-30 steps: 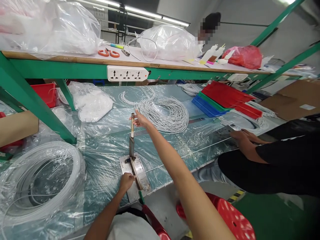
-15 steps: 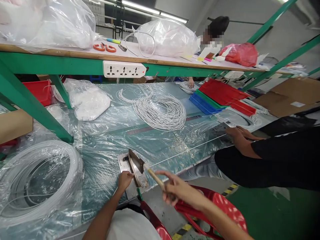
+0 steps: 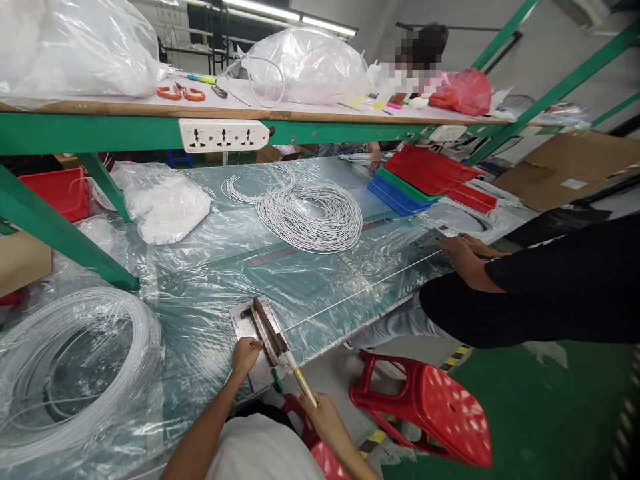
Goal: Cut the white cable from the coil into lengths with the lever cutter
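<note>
A hand-lever cutter (image 3: 266, 333), with a metal base plate and a long blade, lies near the table's front edge. My right hand (image 3: 320, 410) is wrapped round its wooden handle (image 3: 303, 381); the blade is down along the base. My left hand (image 3: 246, 355) is closed at the cutter's left side, fingers pinched against it; what they hold is hidden. From the cutter a thin white cable (image 3: 345, 299) stretches right to a co-worker's hands (image 3: 463, 247), which rest at a metal plate (image 3: 425, 243).
A big coil of white cable (image 3: 145, 353) in plastic lies left. Behind the cutter is a bundle of cut cables (image 3: 320, 230). Stacked trays (image 3: 425, 177) stand farther right. A green shelf post (image 3: 65, 227) slants at left. A red stool (image 3: 450, 413) stands beside the table.
My right hand has swung the cutter's handle down and toward me, bringing the raised blade down to the base. My left hand stays beside the cutter. The view has shifted slightly.
</note>
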`<state>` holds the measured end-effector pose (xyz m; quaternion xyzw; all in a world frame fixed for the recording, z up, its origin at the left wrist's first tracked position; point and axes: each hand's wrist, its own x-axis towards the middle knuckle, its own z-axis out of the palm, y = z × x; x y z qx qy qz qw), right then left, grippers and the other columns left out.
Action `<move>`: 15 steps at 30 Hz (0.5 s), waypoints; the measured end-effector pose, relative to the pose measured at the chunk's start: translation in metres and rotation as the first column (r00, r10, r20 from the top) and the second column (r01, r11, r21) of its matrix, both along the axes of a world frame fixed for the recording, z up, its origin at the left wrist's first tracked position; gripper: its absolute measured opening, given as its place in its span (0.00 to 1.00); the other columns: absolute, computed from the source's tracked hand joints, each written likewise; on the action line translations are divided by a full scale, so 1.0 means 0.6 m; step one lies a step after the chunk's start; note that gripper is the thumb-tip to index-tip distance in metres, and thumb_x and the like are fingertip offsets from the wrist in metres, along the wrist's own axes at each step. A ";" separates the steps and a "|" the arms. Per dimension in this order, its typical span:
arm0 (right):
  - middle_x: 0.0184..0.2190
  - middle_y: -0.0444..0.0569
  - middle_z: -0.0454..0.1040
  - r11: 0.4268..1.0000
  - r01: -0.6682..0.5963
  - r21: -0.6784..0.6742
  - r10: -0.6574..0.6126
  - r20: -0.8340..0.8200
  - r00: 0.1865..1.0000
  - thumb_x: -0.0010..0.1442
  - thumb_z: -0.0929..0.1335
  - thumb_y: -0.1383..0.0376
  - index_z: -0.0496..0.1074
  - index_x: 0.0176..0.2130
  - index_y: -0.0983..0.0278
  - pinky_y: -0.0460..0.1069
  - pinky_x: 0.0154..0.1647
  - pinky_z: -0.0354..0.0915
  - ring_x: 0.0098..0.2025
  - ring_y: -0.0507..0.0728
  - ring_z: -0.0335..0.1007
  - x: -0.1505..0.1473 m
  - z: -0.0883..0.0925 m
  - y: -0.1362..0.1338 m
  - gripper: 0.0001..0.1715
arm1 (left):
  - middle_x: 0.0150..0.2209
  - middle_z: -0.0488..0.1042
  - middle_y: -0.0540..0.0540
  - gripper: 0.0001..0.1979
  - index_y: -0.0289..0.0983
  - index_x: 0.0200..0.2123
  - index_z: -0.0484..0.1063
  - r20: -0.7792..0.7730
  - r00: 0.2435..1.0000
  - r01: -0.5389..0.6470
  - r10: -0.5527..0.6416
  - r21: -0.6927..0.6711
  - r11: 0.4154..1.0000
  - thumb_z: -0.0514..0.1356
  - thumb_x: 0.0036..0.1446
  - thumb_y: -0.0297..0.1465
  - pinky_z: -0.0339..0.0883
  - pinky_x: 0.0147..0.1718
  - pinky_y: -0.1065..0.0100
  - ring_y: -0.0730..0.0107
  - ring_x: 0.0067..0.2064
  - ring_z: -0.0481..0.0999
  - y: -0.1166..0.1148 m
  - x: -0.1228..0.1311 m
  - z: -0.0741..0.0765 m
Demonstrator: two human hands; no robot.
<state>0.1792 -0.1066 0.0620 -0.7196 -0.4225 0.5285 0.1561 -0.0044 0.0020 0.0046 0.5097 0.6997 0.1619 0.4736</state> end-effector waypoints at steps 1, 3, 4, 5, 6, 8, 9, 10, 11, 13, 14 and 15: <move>0.09 0.44 0.57 1.000 0.003 0.009 -0.003 0.010 1.000 0.50 0.60 0.45 0.53 0.14 0.60 0.50 0.21 0.48 0.14 0.51 0.50 -0.001 -0.003 -0.002 0.26 | 0.25 0.74 0.45 0.11 0.35 0.21 0.73 0.001 1.000 0.003 -0.003 0.000 1.000 0.56 0.51 0.33 0.54 0.27 0.72 0.64 0.32 0.73 0.000 -0.001 -0.001; 0.10 0.44 0.57 0.999 0.009 0.033 -0.010 0.024 1.000 0.50 0.60 0.45 0.53 0.14 0.59 0.50 0.21 0.48 0.15 0.52 0.51 -0.002 -0.004 -0.004 0.26 | 0.26 0.74 0.45 0.11 0.35 0.22 0.73 0.004 1.000 0.006 -0.006 -0.002 1.000 0.56 0.51 0.32 0.54 0.27 0.72 0.64 0.32 0.73 0.001 -0.001 -0.004; 0.11 0.45 0.57 0.999 0.018 0.042 -0.019 0.033 0.999 0.50 0.60 0.46 0.53 0.15 0.59 0.50 0.21 0.47 0.15 0.52 0.51 -0.002 -0.002 -0.004 0.25 | 0.25 0.74 0.45 0.11 0.35 0.22 0.73 0.007 1.000 0.007 -0.007 -0.003 1.000 0.55 0.51 0.32 0.54 0.27 0.72 0.64 0.32 0.73 0.001 -0.002 -0.006; 0.11 0.44 0.56 0.998 0.025 0.057 -0.027 0.047 0.999 0.50 0.60 0.46 0.53 0.15 0.59 0.51 0.21 0.47 0.16 0.53 0.50 -0.002 0.000 -0.004 0.25 | 0.25 0.74 0.45 0.11 0.35 0.22 0.74 0.010 1.000 0.006 -0.006 -0.005 1.000 0.55 0.51 0.32 0.54 0.28 0.72 0.64 0.32 0.73 0.001 -0.002 -0.007; 0.12 0.44 0.55 0.997 0.026 0.078 -0.032 0.064 0.997 0.49 0.61 0.46 0.53 0.15 0.59 0.51 0.21 0.46 0.16 0.53 0.49 -0.002 0.003 -0.004 0.24 | 0.25 0.74 0.46 0.11 0.35 0.22 0.74 0.013 1.000 0.005 -0.004 -0.007 1.000 0.55 0.51 0.32 0.55 0.28 0.72 0.64 0.32 0.73 0.001 -0.001 -0.008; 0.13 0.43 0.52 0.992 0.029 0.123 -0.041 0.103 0.994 0.49 0.61 0.48 0.52 0.15 0.59 0.51 0.22 0.44 0.18 0.53 0.47 -0.003 0.006 -0.004 0.23 | 0.25 0.74 0.46 0.11 0.35 0.22 0.73 0.020 1.000 0.000 0.000 -0.011 1.000 0.56 0.50 0.32 0.55 0.28 0.72 0.65 0.32 0.73 0.000 0.000 -0.010; 0.14 0.43 0.51 0.990 0.031 0.140 -0.048 0.119 0.992 0.49 0.61 0.49 0.52 0.15 0.59 0.51 0.22 0.44 0.18 0.52 0.46 -0.005 0.005 -0.005 0.22 | 0.24 0.74 0.46 0.11 0.35 0.22 0.73 0.024 1.000 -0.003 0.003 -0.012 1.000 0.56 0.50 0.33 0.54 0.28 0.72 0.65 0.31 0.72 -0.001 0.000 -0.011; 0.14 0.43 0.50 0.988 0.039 0.151 -0.058 0.124 0.991 0.49 0.61 0.50 0.52 0.15 0.59 0.51 0.22 0.44 0.18 0.52 0.46 -0.007 0.001 -0.007 0.21 | 0.24 0.73 0.46 0.11 0.35 0.21 0.73 0.030 1.000 -0.006 0.006 -0.011 1.000 0.56 0.50 0.33 0.54 0.28 0.72 0.65 0.31 0.72 -0.001 0.000 -0.012; 0.14 0.43 0.50 0.987 0.053 0.155 -0.072 0.121 0.990 0.48 0.61 0.50 0.52 0.15 0.59 0.51 0.22 0.45 0.18 0.52 0.46 -0.010 -0.006 -0.009 0.21 | 0.24 0.73 0.46 0.11 0.35 0.21 0.73 0.038 0.999 -0.011 0.011 -0.008 1.000 0.56 0.50 0.33 0.54 0.28 0.72 0.66 0.31 0.72 -0.002 -0.001 -0.013; 0.14 0.43 0.49 0.984 0.080 0.157 -0.098 0.106 0.990 0.46 0.61 0.50 0.53 0.15 0.59 0.51 0.22 0.47 0.18 0.53 0.47 -0.018 -0.025 -0.017 0.20 | 0.22 0.71 0.47 0.11 0.35 0.21 0.72 0.061 0.998 -0.028 0.027 0.005 1.000 0.56 0.50 0.34 0.54 0.28 0.72 0.66 0.30 0.71 -0.003 -0.005 -0.013; 0.14 0.43 0.49 0.983 0.093 0.158 -0.108 0.095 0.990 0.45 0.60 0.49 0.52 0.14 0.59 0.51 0.21 0.47 0.18 0.53 0.48 -0.022 -0.036 -0.020 0.20 | 0.21 0.70 0.48 0.12 0.35 0.20 0.71 0.080 0.996 -0.038 0.037 0.014 0.999 0.56 0.49 0.35 0.54 0.28 0.72 0.66 0.30 0.70 -0.003 -0.009 -0.013; 0.13 0.43 0.49 0.982 0.106 0.155 -0.120 0.083 0.989 0.44 0.60 0.48 0.52 0.14 0.58 0.51 0.20 0.48 0.17 0.54 0.49 -0.025 -0.046 -0.024 0.21 | 0.20 0.69 0.48 0.13 0.35 0.19 0.70 0.107 0.993 -0.047 0.044 0.025 0.999 0.57 0.48 0.37 0.54 0.27 0.72 0.66 0.29 0.69 -0.003 -0.013 -0.012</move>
